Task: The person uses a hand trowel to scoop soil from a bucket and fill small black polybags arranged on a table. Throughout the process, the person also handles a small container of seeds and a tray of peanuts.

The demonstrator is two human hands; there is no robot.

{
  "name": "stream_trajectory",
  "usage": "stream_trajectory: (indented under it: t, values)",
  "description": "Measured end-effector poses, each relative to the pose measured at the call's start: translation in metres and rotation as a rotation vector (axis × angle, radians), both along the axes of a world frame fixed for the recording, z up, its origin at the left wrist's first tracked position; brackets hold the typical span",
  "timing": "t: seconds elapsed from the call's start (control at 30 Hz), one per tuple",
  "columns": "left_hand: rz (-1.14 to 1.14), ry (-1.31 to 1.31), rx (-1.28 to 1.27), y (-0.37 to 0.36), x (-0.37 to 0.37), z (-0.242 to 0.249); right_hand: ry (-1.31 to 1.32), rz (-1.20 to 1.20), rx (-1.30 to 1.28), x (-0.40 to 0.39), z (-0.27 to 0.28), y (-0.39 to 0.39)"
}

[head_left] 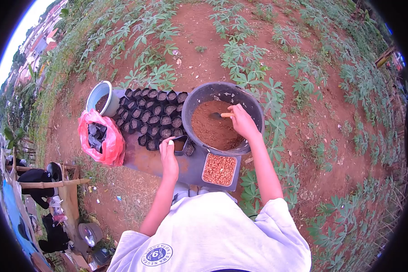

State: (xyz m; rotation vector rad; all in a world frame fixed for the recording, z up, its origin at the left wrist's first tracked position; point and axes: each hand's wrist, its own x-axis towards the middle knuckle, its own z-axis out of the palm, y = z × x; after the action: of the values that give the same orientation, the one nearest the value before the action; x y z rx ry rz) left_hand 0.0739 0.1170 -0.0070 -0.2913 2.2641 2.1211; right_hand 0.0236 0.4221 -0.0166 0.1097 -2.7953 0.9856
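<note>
My right hand (244,122) is closed around the wooden handle of a small trowel (226,115). Its dark blade rests in the reddish-brown soil (213,129) inside a large black tub (192,136). With my left hand (168,158) I grip the edge of a black seedling bag (181,146), which has soil in it and stands close to the tub. Behind it, several soil-filled seedling bags (152,111) are packed together in rows. A square container of tan seeds or kernels (219,169) sits in front of the tub.
Everything stands on a grey table (140,156). At its left are a pink plastic bag (113,147) holding black bags and a light-blue bucket (95,96) with soil. Leafy plants (245,63) grow in rows beyond. A bamboo structure (54,183) with clutter is at lower left.
</note>
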Motion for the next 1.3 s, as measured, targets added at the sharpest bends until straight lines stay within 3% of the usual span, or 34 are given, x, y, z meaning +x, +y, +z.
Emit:
stream_trajectory:
  t: [0.2, 0.27, 0.43, 0.57, 0.7, 0.97, 1.3]
  values:
    - [0.007, -0.002, 0.05, 0.004, 0.011, -0.012, -0.2, 0.027, 0.113, 0.0, -0.018, 0.007]
    - [-0.028, -0.056, 0.032, 0.007, 0.006, -0.01, -0.333, 0.08, 0.292, -0.007, -0.031, 0.013]
    - [-0.062, -0.013, 0.074, 0.015, -0.014, -0.013, -0.372, 0.098, 0.321, -0.01, -0.02, 0.011]
    - [-0.041, -0.068, 0.234, 0.013, -0.023, -0.018, -0.279, 0.183, 0.281, -0.003, -0.013, 0.006]
    - [-0.089, -0.11, 0.136, 0.011, -0.031, -0.021, -0.335, 0.162, 0.266, 0.017, 0.002, 0.007]
    - [-0.114, -0.076, 0.251, 0.006, -0.046, -0.014, -0.283, 0.143, 0.321, 0.028, 0.025, 0.012]
    - [-0.084, -0.07, 0.23, -0.009, -0.047, -0.021, -0.225, 0.046, 0.185, -0.016, -0.017, 0.002]
